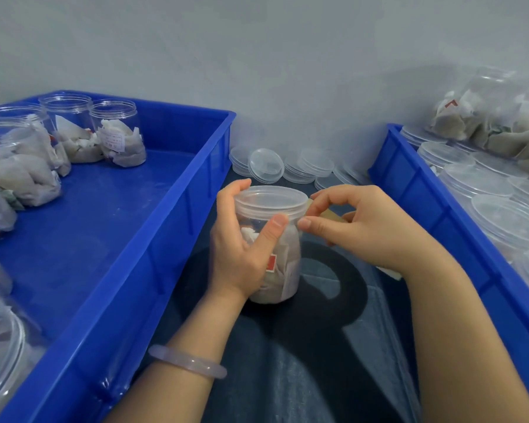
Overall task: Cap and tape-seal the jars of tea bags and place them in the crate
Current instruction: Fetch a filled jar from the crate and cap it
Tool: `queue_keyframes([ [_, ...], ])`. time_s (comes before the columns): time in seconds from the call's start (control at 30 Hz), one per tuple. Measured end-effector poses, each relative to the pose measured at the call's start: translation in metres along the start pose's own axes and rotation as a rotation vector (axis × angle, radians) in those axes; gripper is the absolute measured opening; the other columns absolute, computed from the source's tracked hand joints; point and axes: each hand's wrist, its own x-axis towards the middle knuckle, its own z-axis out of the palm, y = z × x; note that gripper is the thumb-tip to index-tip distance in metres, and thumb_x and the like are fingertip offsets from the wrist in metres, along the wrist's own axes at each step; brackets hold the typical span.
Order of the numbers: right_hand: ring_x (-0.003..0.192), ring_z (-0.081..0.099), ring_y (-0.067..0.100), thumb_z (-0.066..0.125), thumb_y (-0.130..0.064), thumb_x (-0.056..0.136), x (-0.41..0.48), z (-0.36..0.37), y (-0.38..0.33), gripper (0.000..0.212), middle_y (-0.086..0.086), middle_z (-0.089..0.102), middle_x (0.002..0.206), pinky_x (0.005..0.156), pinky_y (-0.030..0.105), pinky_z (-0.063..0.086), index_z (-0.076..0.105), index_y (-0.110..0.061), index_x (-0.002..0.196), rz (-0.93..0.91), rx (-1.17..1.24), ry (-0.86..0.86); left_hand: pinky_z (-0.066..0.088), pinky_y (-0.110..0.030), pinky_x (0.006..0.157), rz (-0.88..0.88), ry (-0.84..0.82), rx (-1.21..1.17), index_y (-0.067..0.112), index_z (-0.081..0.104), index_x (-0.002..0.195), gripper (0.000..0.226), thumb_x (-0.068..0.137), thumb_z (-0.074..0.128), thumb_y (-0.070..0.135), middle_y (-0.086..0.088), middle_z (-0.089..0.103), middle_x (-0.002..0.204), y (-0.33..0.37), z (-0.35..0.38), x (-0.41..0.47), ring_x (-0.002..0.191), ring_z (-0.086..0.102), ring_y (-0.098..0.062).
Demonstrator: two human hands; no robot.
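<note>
Grip confirmed: left hand [239,248] curls round the clear plastic jar of tea bags [283,270], capped with a clear lid [272,198], upright on the dark surface [318,346] between left blue plastic crate [153,239] and right blue plastic crate [425,203]. Right hand [370,227], fingers curled, touches its neck; any pinched item indiscernible.

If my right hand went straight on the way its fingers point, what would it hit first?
Most likely the jar, just under its lid, beside the thumb of the left hand; the fingers of the right hand look nearly on it.
</note>
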Motion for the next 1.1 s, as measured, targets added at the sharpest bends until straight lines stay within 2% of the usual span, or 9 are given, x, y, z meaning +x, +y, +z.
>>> queue_keyframes([
  [0.1, 0.059, 0.062, 0.01, 0.062, -0.052, 0.066, -0.006, -0.008, -0.002, 0.021, -0.012, 0.069, 0.091, 0.06, 0.036, 0.056, 0.067, -0.038, 0.082, 0.001, 0.027, -0.039, 0.051, -0.033, 0.085, -0.063, -0.062, -0.087, 0.02, 0.046, 0.117, 0.058, 0.071, 0.058, 0.052, 0.001, 0.061, 0.104, 0.004, -0.002, 0.002, 0.097, 0.062, -0.017],
  [0.23, 0.057, 0.064, 0.003, 0.063, -0.054, 0.064, -0.01, -0.015, -0.004, 0.023, -0.022, 0.066, 0.081, 0.053, 0.023, 0.05, 0.067, -0.037, 0.078, 0.044, 0.023, -0.05, 0.049, -0.022, 0.073, -0.11, -0.119, -0.177, 0.022, 0.05, 0.109, 0.05, 0.069, 0.059, 0.05, 0.013, 0.064, 0.086, 0.006, -0.002, 0.004, 0.079, 0.062, -0.004],
  [0.3, 0.058, 0.064, 0.001, 0.064, -0.057, 0.061, -0.01, -0.016, -0.004, 0.026, -0.021, 0.065, 0.079, 0.054, 0.02, 0.047, 0.067, -0.036, 0.077, 0.072, 0.026, -0.038, 0.051, -0.025, 0.076, -0.143, -0.153, -0.209, 0.023, 0.05, 0.108, 0.048, 0.068, 0.06, 0.049, 0.017, 0.064, 0.086, 0.006, -0.003, 0.005, 0.081, 0.063, -0.004],
  [0.43, 0.062, 0.061, -0.001, 0.066, -0.063, 0.055, -0.011, -0.016, 0.0, 0.042, -0.019, 0.06, 0.094, 0.058, 0.023, 0.047, 0.059, -0.036, 0.086, 0.135, 0.017, -0.005, 0.052, -0.045, 0.085, -0.203, -0.211, -0.28, 0.02, 0.051, 0.109, 0.05, 0.068, 0.061, 0.047, 0.009, 0.065, 0.091, 0.008, -0.005, 0.006, 0.092, 0.064, -0.02],
  [0.63, 0.056, 0.062, 0.005, 0.062, -0.072, 0.038, -0.013, -0.02, 0.003, 0.077, -0.01, 0.059, 0.104, 0.051, 0.017, 0.047, 0.059, -0.042, 0.109, 0.181, 0.113, -0.161, 0.049, -0.054, 0.084, -0.246, -0.259, -0.379, 0.017, 0.052, 0.113, 0.054, 0.068, 0.062, 0.044, -0.007, 0.063, 0.1, 0.009, -0.003, 0.002, 0.096, 0.061, -0.031],
  [0.7, 0.058, 0.061, 0.007, 0.064, -0.072, 0.038, -0.012, -0.018, 0.004, 0.077, -0.008, 0.06, 0.102, 0.053, 0.018, 0.047, 0.06, -0.046, 0.11, 0.177, 0.134, -0.211, 0.051, -0.05, 0.082, -0.256, -0.305, -0.376, 0.017, 0.052, 0.117, 0.057, 0.068, 0.06, 0.044, -0.012, 0.063, 0.105, 0.008, -0.006, 0.003, 0.099, 0.062, -0.032],
  [0.8, 0.058, 0.06, 0.006, 0.064, -0.072, 0.04, -0.011, -0.015, 0.004, 0.073, -0.004, 0.062, 0.096, 0.054, 0.018, 0.045, 0.06, -0.046, 0.109, 0.171, 0.138, -0.235, 0.055, -0.034, 0.083, -0.245, -0.379, -0.33, 0.023, 0.051, 0.122, 0.061, 0.067, 0.063, 0.048, -0.001, 0.064, 0.109, 0.008, -0.01, 0.005, 0.103, 0.065, -0.02],
  [0.9, 0.056, 0.061, 0.006, 0.062, -0.074, 0.041, -0.009, -0.013, 0.003, 0.06, -0.01, 0.064, 0.089, 0.052, 0.017, 0.046, 0.059, -0.049, 0.095, 0.158, 0.121, -0.21, 0.053, -0.02, 0.078, -0.275, -0.399, -0.243, 0.032, 0.052, 0.115, 0.073, 0.051, 0.073, 0.059, 0.008, 0.064, 0.106, 0.01, -0.008, 0.009, 0.098, 0.065, -0.008],
  [1.1, 0.059, 0.06, 0.005, 0.069, -0.063, 0.042, -0.013, -0.022, 0.004, 0.058, -0.015, 0.069, 0.093, 0.057, 0.017, 0.049, 0.066, -0.046, 0.097, 0.115, 0.155, -0.312, 0.053, -0.02, 0.069, -0.38, -0.411, -0.338, 0.027, 0.056, 0.112, 0.067, 0.05, 0.074, 0.047, 0.011, 0.072, 0.09, 0.007, -0.012, 0.012, 0.087, 0.07, -0.01],
])
